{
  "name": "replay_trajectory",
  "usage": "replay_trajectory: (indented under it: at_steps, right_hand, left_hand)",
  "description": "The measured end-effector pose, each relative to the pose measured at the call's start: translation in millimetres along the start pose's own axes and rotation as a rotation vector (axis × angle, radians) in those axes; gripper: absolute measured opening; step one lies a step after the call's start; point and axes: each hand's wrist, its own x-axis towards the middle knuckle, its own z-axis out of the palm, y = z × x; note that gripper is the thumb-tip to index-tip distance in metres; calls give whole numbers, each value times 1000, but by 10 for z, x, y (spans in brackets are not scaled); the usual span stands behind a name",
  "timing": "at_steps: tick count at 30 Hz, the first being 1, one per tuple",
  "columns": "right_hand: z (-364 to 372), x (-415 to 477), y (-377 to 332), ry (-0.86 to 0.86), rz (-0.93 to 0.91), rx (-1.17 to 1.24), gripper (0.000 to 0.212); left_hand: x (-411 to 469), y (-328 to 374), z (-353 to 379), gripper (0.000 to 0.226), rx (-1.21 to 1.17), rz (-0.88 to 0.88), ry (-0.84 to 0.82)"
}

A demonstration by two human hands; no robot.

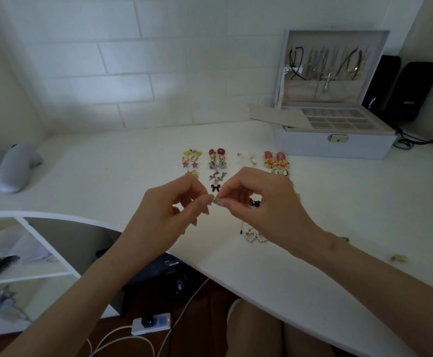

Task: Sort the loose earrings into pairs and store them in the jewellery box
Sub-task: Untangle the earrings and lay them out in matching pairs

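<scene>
Pinching fingertip to fingertip, the left hand (169,210) and right hand (259,202) hold a small gold earring (216,200) between thumbs and forefingers, remaining fingers curled, above the middle of the white table (94,176). Sorted pairs (192,161) lie in rows just beyond the grip; pearl heart earrings (255,236) sit near the front edge. The open jewellery box (334,148) stands toward the far right corner, beyond and right of the grip, so the right hand looks the nearer for storing
</scene>
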Motion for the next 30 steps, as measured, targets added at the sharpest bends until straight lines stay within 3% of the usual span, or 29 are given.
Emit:
replay_trajectory:
  at_steps: [7, 13, 19, 21, 25, 30]
  right_hand:
    - [-11, -6, -58, 41, 91, 146, 8]
    - [-29, 28, -121, 3, 295, 410, 12]
    - [-51, 34, -136, 5, 370, 470, 7]
    - [-74, 42, -125, -47, 449, 543, 2]
    - [-112, 55, -85, -184, 589, 738, 7]
    - [-124, 55, -75, -223, 618, 786, 13]
  left_hand:
    - [-11, -6, -34, 22, -138, 61, 21]
    - [-31, -27, -16, 12, -231, 92, 70]
    - [-36, 9, -2, 10, 167, 345, 195]
    - [-34, 24, 6, 10, 190, 370, 205]
    - [-38, 43, 21, 12, -107, 215, 111]
    - [-37, 48, 22, 14, -241, 164, 63]
